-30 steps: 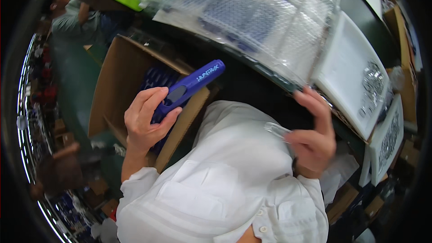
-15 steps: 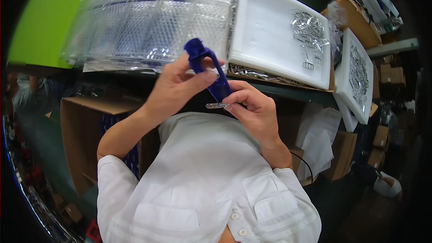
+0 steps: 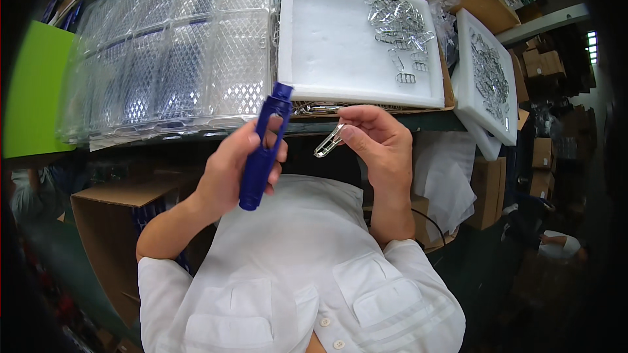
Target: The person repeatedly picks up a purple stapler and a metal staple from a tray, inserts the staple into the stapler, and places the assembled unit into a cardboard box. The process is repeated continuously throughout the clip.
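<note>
Tube [image 3: 254, 180], blue, slotted, tilted before the white shirt [image 3: 275, 242]; left hand [image 3: 226, 170] has its grip wrapped around it. Right hand [image 3: 384, 147] pinches one metal clip [image 3: 328, 143] apart from it. Advisable: firm tube, light pinch.

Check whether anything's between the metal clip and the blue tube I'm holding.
Only the fingers of your left hand, curled past the edge of the blue tube on the side facing the metal clip. Otherwise nothing visible stands in the gap across to your right hand.

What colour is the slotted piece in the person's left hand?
The slotted piece is dark blue, seen best in the head view.
</note>
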The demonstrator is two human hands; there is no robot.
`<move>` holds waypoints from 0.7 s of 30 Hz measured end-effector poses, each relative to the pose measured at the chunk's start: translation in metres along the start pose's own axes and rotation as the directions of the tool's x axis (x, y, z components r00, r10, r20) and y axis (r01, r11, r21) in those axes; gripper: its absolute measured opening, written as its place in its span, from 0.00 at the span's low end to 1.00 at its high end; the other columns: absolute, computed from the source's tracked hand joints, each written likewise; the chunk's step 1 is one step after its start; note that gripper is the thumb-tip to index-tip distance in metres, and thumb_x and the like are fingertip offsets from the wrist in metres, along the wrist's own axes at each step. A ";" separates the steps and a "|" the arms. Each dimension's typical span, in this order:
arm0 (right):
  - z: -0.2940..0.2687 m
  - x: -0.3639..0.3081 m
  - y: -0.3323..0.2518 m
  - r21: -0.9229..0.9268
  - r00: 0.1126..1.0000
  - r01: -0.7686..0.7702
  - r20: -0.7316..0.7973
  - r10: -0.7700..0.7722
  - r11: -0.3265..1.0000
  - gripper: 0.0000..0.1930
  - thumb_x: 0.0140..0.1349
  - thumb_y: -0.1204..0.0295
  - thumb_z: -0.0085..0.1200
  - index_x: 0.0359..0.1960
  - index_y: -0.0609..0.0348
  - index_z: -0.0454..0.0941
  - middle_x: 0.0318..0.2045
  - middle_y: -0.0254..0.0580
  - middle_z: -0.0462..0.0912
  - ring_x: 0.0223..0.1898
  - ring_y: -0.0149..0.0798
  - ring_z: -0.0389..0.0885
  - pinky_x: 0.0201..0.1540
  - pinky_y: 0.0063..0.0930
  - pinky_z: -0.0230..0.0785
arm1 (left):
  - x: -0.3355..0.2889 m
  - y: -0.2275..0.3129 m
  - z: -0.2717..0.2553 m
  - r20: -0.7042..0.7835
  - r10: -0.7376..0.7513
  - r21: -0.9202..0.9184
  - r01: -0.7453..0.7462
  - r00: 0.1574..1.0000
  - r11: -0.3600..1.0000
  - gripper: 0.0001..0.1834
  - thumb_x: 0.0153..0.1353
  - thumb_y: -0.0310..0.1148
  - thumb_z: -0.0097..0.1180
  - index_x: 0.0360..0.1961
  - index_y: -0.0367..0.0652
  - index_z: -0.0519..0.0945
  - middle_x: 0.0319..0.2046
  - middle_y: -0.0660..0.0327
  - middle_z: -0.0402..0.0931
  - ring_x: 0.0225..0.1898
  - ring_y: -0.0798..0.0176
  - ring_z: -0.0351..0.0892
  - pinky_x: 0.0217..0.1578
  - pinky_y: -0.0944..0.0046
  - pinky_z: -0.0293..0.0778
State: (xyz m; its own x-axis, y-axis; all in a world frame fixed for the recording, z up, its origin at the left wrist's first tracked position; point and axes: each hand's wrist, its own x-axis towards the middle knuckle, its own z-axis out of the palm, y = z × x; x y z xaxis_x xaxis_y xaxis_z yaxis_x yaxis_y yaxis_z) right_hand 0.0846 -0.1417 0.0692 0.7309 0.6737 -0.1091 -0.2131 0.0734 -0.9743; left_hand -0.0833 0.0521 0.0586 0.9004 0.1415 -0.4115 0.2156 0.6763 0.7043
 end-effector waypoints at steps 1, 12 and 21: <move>0.002 0.000 -0.002 -0.030 1.000 0.027 -0.009 -0.027 0.999 0.11 0.66 0.81 0.66 0.49 0.67 0.86 0.41 0.35 0.87 0.41 0.28 0.85 0.49 0.24 0.79 | -0.004 -0.002 0.002 0.035 -0.007 0.015 0.006 0.999 1.000 0.37 0.70 0.49 0.54 0.72 0.37 0.65 0.46 0.56 0.74 0.36 0.64 0.79 0.30 0.64 0.83; 0.030 -0.004 -0.013 -0.639 0.883 0.446 0.198 -0.426 0.627 0.08 0.53 0.81 0.72 0.34 0.62 0.86 0.53 0.50 0.82 0.53 0.49 0.83 0.52 0.39 0.76 | -0.014 -0.023 0.012 0.131 -0.024 0.207 -0.004 0.991 0.978 0.32 0.76 0.25 0.49 0.80 0.42 0.61 0.51 0.60 0.78 0.45 0.72 0.77 0.41 0.70 0.81; 0.041 -0.004 -0.007 -0.761 0.846 0.475 0.258 -0.467 0.441 0.08 0.52 0.80 0.70 0.29 0.61 0.81 0.53 0.51 0.82 0.50 0.53 0.83 0.44 0.41 0.79 | -0.011 -0.029 0.014 0.094 0.017 0.318 -0.046 0.995 0.947 0.31 0.73 0.23 0.48 0.77 0.41 0.65 0.48 0.63 0.81 0.40 0.75 0.78 0.33 0.72 0.78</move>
State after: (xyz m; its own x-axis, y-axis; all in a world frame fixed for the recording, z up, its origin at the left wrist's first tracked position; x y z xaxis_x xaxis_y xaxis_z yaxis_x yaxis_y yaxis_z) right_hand 0.0568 -0.1151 0.0839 0.5507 0.7249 0.4139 0.7473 -0.2072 -0.6314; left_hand -0.0941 0.0211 0.0510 0.9356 0.0844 -0.3429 0.2825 0.4039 0.8701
